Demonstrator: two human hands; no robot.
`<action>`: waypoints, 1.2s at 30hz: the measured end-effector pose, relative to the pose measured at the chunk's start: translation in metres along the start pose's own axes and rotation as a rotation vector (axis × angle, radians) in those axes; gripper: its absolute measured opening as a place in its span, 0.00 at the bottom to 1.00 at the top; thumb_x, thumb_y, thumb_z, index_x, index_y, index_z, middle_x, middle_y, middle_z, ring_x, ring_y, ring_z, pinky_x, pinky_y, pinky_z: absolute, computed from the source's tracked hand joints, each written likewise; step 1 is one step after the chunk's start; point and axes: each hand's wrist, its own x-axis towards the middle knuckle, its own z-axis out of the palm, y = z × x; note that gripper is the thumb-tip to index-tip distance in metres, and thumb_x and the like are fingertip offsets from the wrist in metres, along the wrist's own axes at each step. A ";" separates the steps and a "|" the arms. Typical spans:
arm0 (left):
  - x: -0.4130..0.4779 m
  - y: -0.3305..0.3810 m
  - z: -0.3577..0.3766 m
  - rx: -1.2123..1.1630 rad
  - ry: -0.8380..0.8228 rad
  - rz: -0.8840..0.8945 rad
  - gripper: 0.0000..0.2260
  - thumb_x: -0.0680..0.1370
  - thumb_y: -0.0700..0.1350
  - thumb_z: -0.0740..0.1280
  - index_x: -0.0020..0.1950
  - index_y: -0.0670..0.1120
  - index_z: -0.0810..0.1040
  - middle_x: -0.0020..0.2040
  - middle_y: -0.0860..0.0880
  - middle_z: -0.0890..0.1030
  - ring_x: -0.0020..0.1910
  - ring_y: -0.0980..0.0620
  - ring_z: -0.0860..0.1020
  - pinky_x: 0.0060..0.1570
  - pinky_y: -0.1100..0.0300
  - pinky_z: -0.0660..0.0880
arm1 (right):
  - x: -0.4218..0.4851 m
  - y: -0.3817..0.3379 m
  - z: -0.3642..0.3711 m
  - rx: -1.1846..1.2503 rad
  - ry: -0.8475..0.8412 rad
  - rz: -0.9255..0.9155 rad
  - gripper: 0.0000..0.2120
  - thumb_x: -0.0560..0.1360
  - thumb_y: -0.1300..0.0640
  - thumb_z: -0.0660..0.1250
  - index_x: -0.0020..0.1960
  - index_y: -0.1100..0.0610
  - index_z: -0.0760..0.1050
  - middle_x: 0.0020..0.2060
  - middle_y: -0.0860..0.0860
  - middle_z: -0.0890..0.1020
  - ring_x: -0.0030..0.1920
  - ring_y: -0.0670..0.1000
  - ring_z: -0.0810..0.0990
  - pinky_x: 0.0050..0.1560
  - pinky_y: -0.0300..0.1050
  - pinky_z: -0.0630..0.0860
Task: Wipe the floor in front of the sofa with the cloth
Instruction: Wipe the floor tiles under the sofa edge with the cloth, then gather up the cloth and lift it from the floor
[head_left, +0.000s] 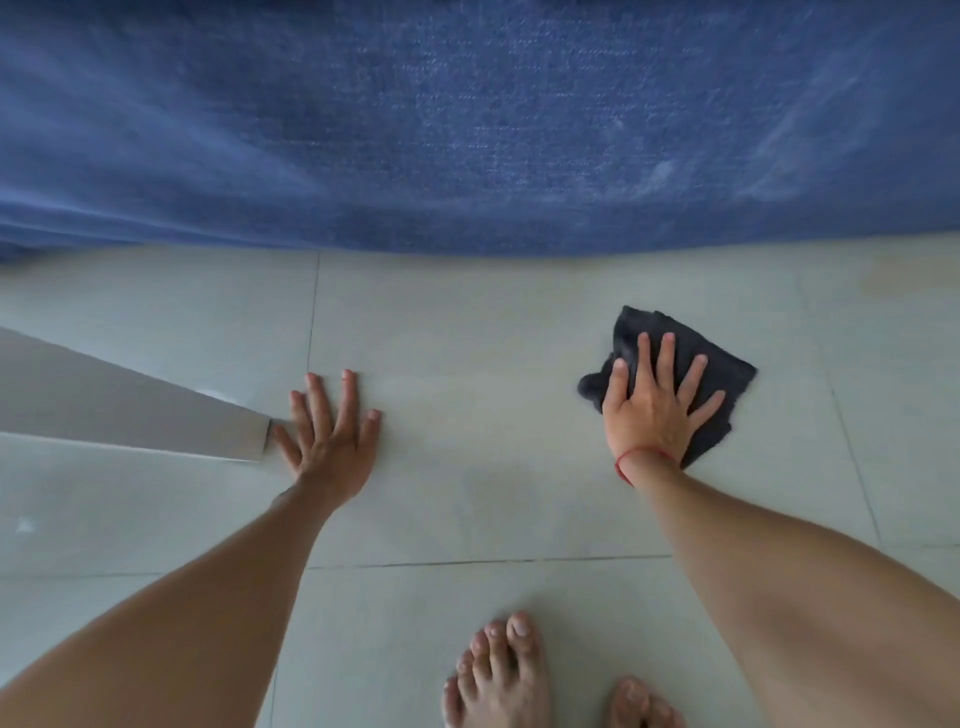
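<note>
Right hand (655, 410) lies flat w/ fingers spread on the dark cloth (727, 375). Left hand (332, 431) is open, palm prob. flat on the floor (467, 467), near the blue sofa (467, 130).

No text, label, brand, number or sign can be read anywhere in the view — not on any surface, near or far, left or right.
</note>
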 end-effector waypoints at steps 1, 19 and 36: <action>0.000 0.000 0.000 -0.002 -0.001 0.002 0.26 0.79 0.61 0.47 0.75 0.64 0.40 0.78 0.52 0.35 0.77 0.48 0.36 0.72 0.42 0.37 | 0.000 -0.017 0.004 0.015 0.001 0.012 0.26 0.80 0.40 0.45 0.77 0.44 0.54 0.79 0.44 0.53 0.79 0.58 0.46 0.73 0.69 0.42; -0.005 0.065 -0.022 -0.121 0.222 0.032 0.29 0.75 0.65 0.54 0.49 0.39 0.78 0.48 0.40 0.80 0.45 0.44 0.76 0.48 0.54 0.73 | -0.053 -0.087 -0.003 0.241 0.071 -0.075 0.30 0.73 0.36 0.60 0.64 0.58 0.71 0.61 0.58 0.76 0.61 0.59 0.74 0.59 0.54 0.67; -0.037 0.104 -0.020 -0.188 -0.289 -0.201 0.26 0.72 0.48 0.72 0.64 0.37 0.70 0.59 0.39 0.77 0.55 0.41 0.78 0.49 0.57 0.77 | -0.076 -0.096 -0.025 0.390 -0.542 0.268 0.19 0.73 0.58 0.72 0.61 0.62 0.74 0.62 0.59 0.79 0.62 0.58 0.79 0.57 0.47 0.77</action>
